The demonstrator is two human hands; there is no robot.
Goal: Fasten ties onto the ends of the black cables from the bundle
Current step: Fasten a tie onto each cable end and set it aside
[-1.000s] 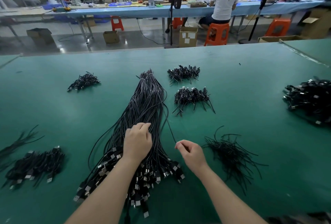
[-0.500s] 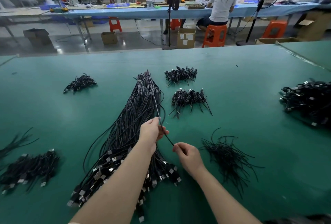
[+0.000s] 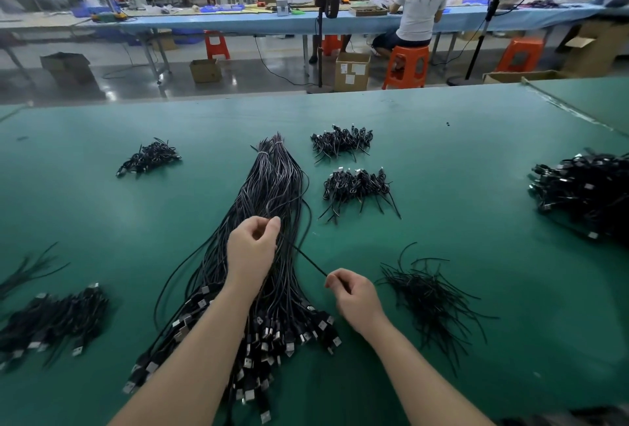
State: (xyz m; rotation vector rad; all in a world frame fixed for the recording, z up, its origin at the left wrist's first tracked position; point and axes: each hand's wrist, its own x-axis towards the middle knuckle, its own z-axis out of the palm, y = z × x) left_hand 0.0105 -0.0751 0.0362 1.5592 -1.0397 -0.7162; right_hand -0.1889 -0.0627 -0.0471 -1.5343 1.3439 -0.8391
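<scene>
A long bundle of black cables [image 3: 269,194] lies down the middle of the green table [image 3: 459,126], bound at its far end, with its USB plugs [image 3: 272,340] fanned out near me. My left hand [image 3: 252,248] is raised over the bundle and pinches a cable between thumb and fingers. A thin black tie [image 3: 308,260] runs taut from that hand to my right hand [image 3: 354,299], which pinches its lower end. A loose pile of black ties [image 3: 429,293] lies just right of my right hand.
Small heaps of tied cables lie at the back left [image 3: 149,156], back centre [image 3: 340,141] and centre right [image 3: 357,187]. Larger cable heaps sit at the right edge [image 3: 585,194] and the near left [image 3: 54,320]. Behind the table, people sit at a blue bench.
My left hand has lifted off the bundle, pinching a cable, and moved up and right. The tie now stretches taut between both hands. My right hand has barely shifted.
</scene>
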